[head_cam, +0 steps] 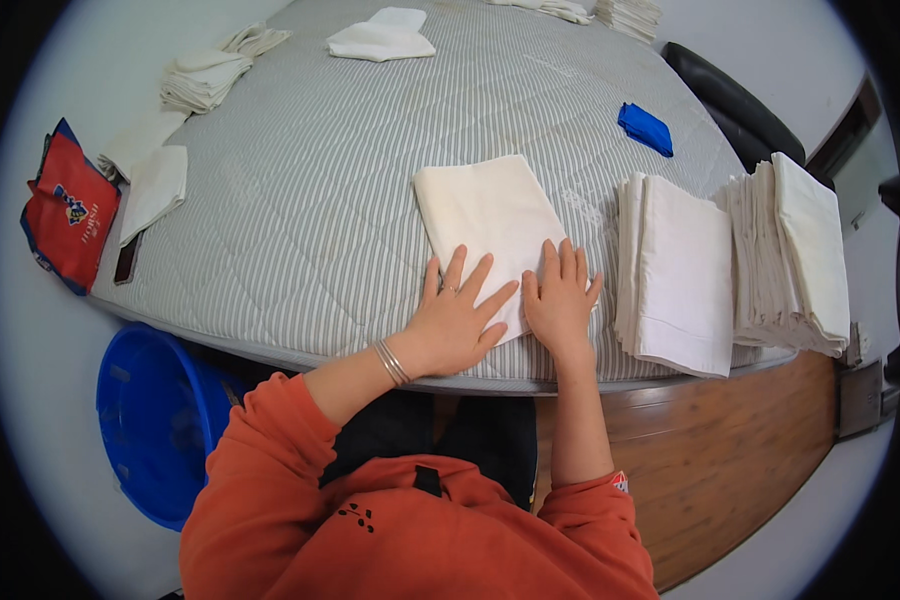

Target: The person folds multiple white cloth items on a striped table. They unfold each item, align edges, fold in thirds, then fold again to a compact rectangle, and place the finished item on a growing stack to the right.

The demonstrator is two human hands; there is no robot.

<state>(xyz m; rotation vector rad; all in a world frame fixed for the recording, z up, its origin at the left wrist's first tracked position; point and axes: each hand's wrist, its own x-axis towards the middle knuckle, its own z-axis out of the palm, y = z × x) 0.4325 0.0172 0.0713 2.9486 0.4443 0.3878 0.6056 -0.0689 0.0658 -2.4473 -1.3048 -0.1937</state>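
Note:
A folded white cloth (487,199) lies flat on a striped mattress (307,195), close to its near edge. My left hand (457,322) rests with spread fingers over the cloth's lower left part, a ring and thin bangles on it. Against the lower right part lies my right hand (562,300), palm down, its fingers slightly apart. Neither hand grips anything. The cloth's near edge is partly hidden under both hands. Just right of my right hand stands a stack of folded white cloths (682,277).
Another tall cloth stack (806,255) stands at the mattress's right edge. A blue folded fabric bundle (645,129) lies beyond. At left are a red bag (71,210), a phone (126,259) and cloth piles (204,79). A blue bucket (154,427) stands below the left edge.

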